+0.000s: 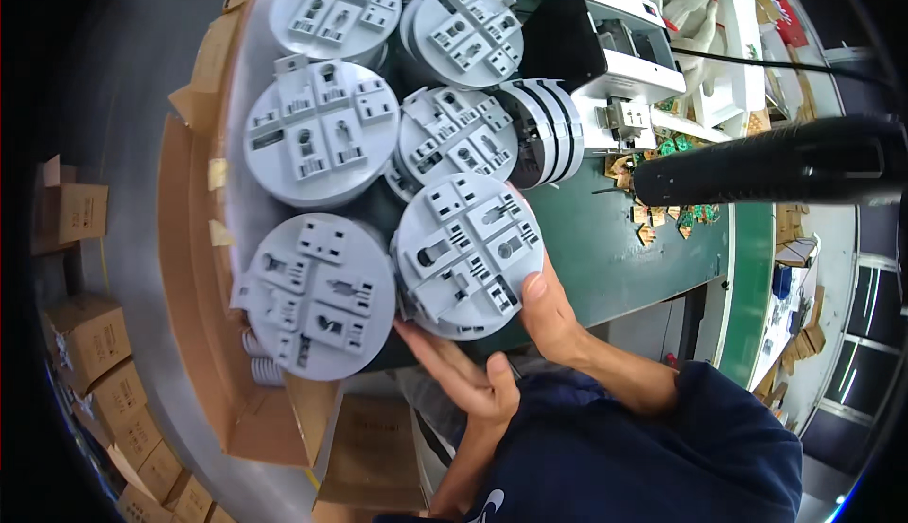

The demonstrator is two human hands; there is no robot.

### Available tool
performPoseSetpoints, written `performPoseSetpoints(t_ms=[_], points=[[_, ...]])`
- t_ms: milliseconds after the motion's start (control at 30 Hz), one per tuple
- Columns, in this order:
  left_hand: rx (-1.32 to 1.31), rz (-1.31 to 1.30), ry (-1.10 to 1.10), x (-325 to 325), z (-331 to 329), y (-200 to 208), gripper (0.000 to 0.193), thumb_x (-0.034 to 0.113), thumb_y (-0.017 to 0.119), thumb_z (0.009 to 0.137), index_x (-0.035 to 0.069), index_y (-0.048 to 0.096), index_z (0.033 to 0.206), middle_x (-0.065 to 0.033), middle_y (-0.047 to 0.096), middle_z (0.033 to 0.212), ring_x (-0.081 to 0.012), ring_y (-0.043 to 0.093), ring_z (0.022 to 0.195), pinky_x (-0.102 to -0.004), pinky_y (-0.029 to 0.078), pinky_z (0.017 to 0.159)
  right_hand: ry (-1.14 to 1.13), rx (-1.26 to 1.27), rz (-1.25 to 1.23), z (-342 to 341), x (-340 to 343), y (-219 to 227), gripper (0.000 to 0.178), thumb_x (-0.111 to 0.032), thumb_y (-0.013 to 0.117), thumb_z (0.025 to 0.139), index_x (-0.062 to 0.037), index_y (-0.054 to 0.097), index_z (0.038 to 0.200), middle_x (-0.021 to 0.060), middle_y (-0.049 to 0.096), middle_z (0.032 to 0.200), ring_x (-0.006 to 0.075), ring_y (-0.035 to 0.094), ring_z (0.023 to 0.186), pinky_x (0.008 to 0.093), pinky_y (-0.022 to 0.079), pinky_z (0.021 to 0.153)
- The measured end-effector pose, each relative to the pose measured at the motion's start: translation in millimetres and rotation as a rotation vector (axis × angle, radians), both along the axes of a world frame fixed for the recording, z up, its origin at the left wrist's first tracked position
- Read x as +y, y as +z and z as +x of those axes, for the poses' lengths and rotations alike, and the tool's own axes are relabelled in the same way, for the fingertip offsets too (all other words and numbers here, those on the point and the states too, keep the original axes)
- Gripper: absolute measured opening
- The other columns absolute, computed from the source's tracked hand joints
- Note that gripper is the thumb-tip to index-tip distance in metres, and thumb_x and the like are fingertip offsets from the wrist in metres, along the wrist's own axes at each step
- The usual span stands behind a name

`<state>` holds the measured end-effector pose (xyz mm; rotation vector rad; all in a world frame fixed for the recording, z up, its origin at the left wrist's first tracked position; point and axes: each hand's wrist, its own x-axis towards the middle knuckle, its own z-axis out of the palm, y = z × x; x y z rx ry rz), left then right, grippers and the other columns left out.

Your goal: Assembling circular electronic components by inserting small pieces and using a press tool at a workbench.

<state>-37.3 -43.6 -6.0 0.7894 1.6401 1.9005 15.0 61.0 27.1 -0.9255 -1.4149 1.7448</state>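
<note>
Between my two hands is a stack of round grey plastic discs (468, 256), its top face moulded with slots, holes and raised blocks. My right hand (551, 318) grips its right side, thumb at the rim and fingers mostly hidden behind. At its near left edge, my left hand (463, 378) supports it from below, the fingertips out of sight under the stack. Close on the left stands another disc stack (323, 296). Farther back are more disc stacks (322, 132), and one stack (541, 133) lies on its side, showing its layered edges.
The stacks stand at the left of a green-topped bench (605, 268). Behind are a white-and-black machine (629, 36) and a white foam box (738, 69) with gloves. A black cylindrical tool (766, 164) juts in above small circuit boards (676, 216). Open cardboard boxes (189, 287) flank the left.
</note>
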Motion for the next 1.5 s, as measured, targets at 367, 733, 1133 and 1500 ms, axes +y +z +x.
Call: performPoseSetpoints(t_ms=[367,733,1133,1500], points=[[0.609,0.175,0.145,-26,-19,-63,0.059,0.021,0.052,0.099,-0.004,0.030,0.148,-0.0336,0.018,0.161,-0.0527,0.013,0.152,-0.0669,0.014,0.120,0.137,-0.357,0.797,54,28,25,0.101,-0.055,0.072,0.089,0.0070,0.028,0.155,0.0321,0.039,0.153,0.0417,0.039,0.144,0.0445,0.033,0.117],[0.667,0.247,0.248,6,-18,-54,0.026,0.005,0.054,0.101,-0.004,0.058,0.125,-0.0242,0.038,0.155,-0.0417,0.031,0.149,-0.0544,0.029,0.119,-0.127,-0.466,0.944,-19,30,24,0.097,-0.062,0.082,0.073,0.0047,0.051,0.136,0.0279,0.064,0.115,0.0422,0.063,0.105,0.0495,0.053,0.090],[0.389,0.321,0.315,-2,-15,-49,0.027,0.004,0.054,0.102,-0.004,0.057,0.128,-0.0186,0.044,0.151,-0.0287,0.046,0.139,-0.0409,0.037,0.114,-0.356,-0.040,1.262,16,19,14,0.106,-0.038,0.096,0.063,0.0008,0.044,0.147,0.0224,0.055,0.138,0.0399,0.056,0.124,0.0461,0.044,0.107],[-0.158,0.514,-0.627,-37,15,19,0.065,0.024,0.060,0.102,-0.007,0.034,0.153,-0.0214,0.043,0.152,-0.0313,0.046,0.139,-0.0485,0.038,0.116,-0.159,-0.060,1.298,140,-17,6,0.127,-0.034,0.101,0.055,0.0007,0.031,0.155,0.0237,0.047,0.150,0.0412,0.048,0.136,0.0458,0.041,0.112]])
